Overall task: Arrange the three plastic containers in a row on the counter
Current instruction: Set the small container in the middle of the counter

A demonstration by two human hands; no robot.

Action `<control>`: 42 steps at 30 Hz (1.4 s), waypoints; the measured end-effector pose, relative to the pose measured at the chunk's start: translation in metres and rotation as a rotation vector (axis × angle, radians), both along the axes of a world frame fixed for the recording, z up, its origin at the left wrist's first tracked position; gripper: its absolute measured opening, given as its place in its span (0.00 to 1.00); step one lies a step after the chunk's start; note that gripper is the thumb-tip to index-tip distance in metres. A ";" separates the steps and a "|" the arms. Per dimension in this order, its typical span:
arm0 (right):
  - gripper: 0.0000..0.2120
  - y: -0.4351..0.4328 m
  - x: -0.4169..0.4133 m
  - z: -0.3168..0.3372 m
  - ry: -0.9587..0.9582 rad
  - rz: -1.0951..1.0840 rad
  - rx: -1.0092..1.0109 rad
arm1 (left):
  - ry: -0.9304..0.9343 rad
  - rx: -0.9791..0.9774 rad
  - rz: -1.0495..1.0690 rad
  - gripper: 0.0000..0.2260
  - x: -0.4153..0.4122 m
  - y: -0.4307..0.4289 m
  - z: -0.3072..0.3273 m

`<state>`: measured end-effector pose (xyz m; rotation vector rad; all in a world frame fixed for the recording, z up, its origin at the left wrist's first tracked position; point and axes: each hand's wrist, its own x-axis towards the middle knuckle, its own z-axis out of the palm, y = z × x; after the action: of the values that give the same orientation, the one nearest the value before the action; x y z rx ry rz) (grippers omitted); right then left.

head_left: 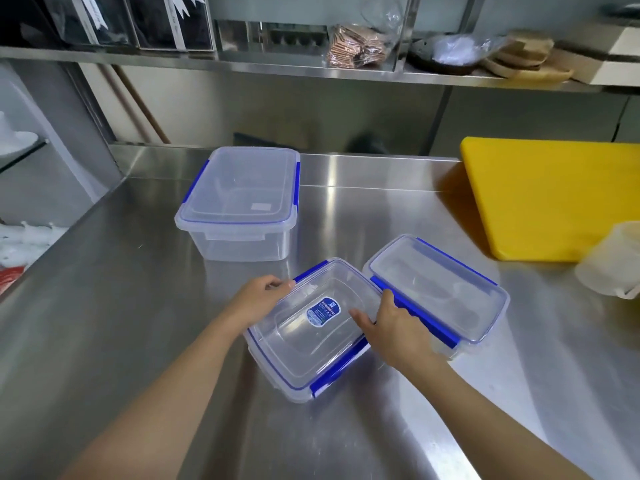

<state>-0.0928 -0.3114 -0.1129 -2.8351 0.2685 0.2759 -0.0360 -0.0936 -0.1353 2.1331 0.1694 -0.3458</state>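
Observation:
Three clear plastic containers with blue clips stand on the steel counter. The near container, with a blue label on its lid, lies at an angle. My left hand grips its far left corner and my right hand holds its right edge. A second container sits just to the right, touching it, also at an angle. The largest container stands apart, farther back and to the left.
A yellow cutting board lies at the right back of the counter. A white bag sits at the right edge. A steel shelf with packets and boxes hangs above the back wall. The counter's left edge drops off.

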 end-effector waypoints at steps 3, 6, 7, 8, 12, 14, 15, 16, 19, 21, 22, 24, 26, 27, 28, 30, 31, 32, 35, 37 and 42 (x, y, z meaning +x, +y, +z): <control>0.31 0.000 0.004 -0.002 -0.022 -0.039 0.267 | 0.044 -0.102 0.112 0.18 -0.007 -0.003 -0.004; 0.31 -0.010 0.018 -0.004 -0.043 -0.203 0.786 | 0.082 -0.335 0.389 0.18 -0.020 -0.020 -0.009; 0.32 -0.012 0.021 -0.003 -0.028 -0.216 0.922 | 0.107 -0.435 0.471 0.19 -0.024 -0.028 -0.011; 0.33 -0.011 0.023 0.000 -0.005 -0.184 1.013 | 0.118 -0.502 0.531 0.19 -0.028 -0.035 -0.012; 0.35 0.001 0.019 -0.004 -0.144 0.175 0.819 | 0.014 -0.552 0.564 0.15 -0.034 -0.047 -0.006; 0.45 0.002 0.015 -0.009 -0.188 0.364 0.489 | -0.045 -0.653 0.332 0.20 -0.040 -0.045 -0.001; 0.47 0.002 0.014 -0.011 -0.188 0.444 0.343 | -0.046 -0.669 0.169 0.26 -0.043 -0.043 -0.002; 0.49 0.001 0.013 -0.013 -0.163 0.509 0.231 | -0.018 -0.647 0.017 0.35 -0.046 -0.039 -0.004; 0.48 -0.003 0.008 -0.018 -0.224 0.631 -0.025 | 0.117 -0.474 -0.252 0.59 -0.045 -0.031 -0.017; 0.40 -0.002 0.007 -0.020 -0.273 0.603 -0.138 | 0.092 -0.282 -0.323 0.65 -0.042 -0.029 -0.021; 0.39 -0.002 0.011 -0.020 -0.236 0.596 -0.161 | 0.044 -0.164 -0.330 0.66 -0.040 -0.031 -0.022; 0.41 0.001 0.013 -0.017 -0.162 0.566 -0.190 | -0.084 0.038 -0.274 0.62 -0.036 -0.036 -0.019; 0.42 0.001 0.019 -0.016 -0.194 0.518 -0.210 | -0.202 0.131 -0.210 0.55 -0.033 -0.042 -0.015; 0.42 0.001 0.023 -0.019 -0.178 0.487 -0.230 | -0.257 0.160 -0.188 0.51 -0.032 -0.044 -0.014; 0.41 0.000 0.027 -0.022 -0.200 0.469 -0.245 | -0.349 0.202 -0.178 0.44 -0.033 -0.045 -0.014; 0.37 -0.003 0.037 -0.022 -0.254 0.468 -0.218 | -0.628 0.420 -0.210 0.29 -0.030 -0.046 -0.015; 0.34 -0.004 0.040 -0.020 -0.280 0.472 -0.219 | -0.737 0.521 -0.241 0.22 -0.027 -0.046 -0.017; 0.32 -0.005 0.042 -0.019 -0.302 0.464 -0.217 | -0.805 0.569 -0.270 0.18 -0.024 -0.047 -0.020; 0.28 -0.010 0.054 -0.024 -0.350 0.479 -0.203 | -0.906 0.632 -0.271 0.13 -0.013 -0.053 -0.027; 0.27 -0.011 0.065 -0.028 -0.399 0.499 -0.205 | -0.948 0.680 -0.217 0.14 -0.004 -0.057 -0.027; 0.22 -0.016 0.107 -0.027 -0.480 0.505 -0.162 | -0.766 0.708 -0.156 0.18 0.025 -0.077 -0.029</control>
<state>0.0139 -0.3272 -0.1401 -2.9686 -0.5502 -0.3468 -0.0111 -0.1708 -0.1644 2.8149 -0.3743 0.5367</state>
